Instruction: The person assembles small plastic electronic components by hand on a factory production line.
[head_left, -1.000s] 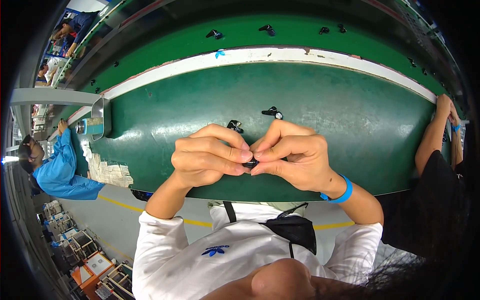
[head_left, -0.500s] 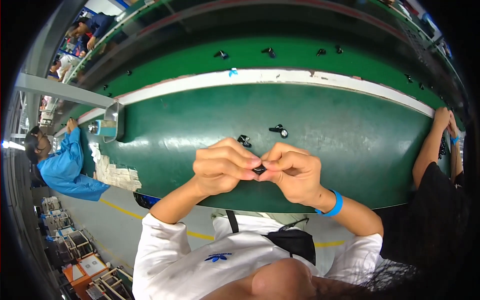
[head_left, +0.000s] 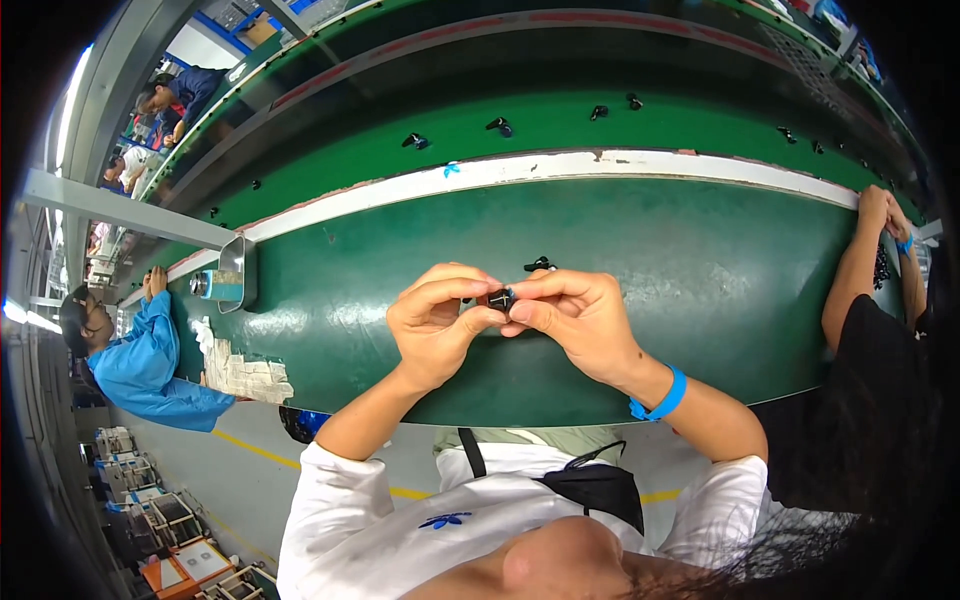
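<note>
Above the green workbench [head_left: 370, 250], my left hand [head_left: 432, 325] and my right hand [head_left: 578, 318] meet over a small black part [head_left: 501, 299]. Both hands pinch it between thumb and fingertips, and it shows light glints on its surface. Its exact kind is too small to make out. A blue band circles my right wrist. Just beyond my right fingers, another small black part [head_left: 540, 265] lies on the bench, its near side partly covered by my hand.
A white ledge [head_left: 560, 165] divides the bench from a green belt [head_left: 350, 170] with several spaced black parts. At left stand a metal tray [head_left: 238, 275] holding a blue container, and pale taped sheets [head_left: 250, 375]. Co-workers sit at left and right; a co-worker's forearm [head_left: 850, 260] rests at the right end.
The held part has turned and shows more between my fingers, with my left fingers opened wider. My view has shifted slightly. Parts on the belt appear further left.
</note>
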